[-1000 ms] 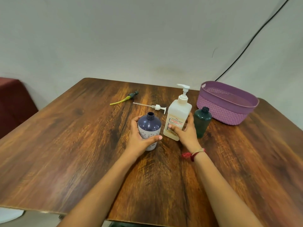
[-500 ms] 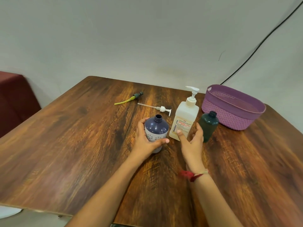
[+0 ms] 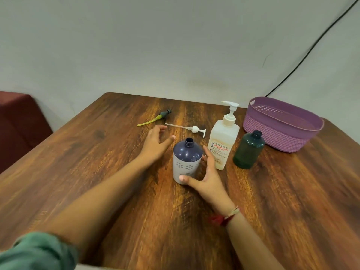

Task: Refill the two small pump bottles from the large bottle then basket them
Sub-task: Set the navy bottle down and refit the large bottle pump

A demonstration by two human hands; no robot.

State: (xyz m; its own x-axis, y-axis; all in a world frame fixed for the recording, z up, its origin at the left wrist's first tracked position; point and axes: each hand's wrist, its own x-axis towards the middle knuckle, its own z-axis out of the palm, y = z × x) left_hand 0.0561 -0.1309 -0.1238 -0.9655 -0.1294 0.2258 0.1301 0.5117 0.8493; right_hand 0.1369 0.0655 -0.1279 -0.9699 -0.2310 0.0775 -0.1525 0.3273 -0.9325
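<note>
Your right hand cups the upright, capless navy bottle mid-table; your left hand, fingers relaxed open at its 10 o'clock, is nearer the white pump lying crosswise at 12.

Red "BIOCHEK CHG" on the large pump bottle's label; smaller print unreadable.

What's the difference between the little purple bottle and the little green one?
The purple bottle is dark on top with a white flower-printed lower half; the green bottle is see-through green all over. The right hand curls round the purple bottle; nothing touches the green bottle. The purple bottle stands left of the big white bottle, the green bottle right of it. Both stand upright with no pump fitted.
</note>
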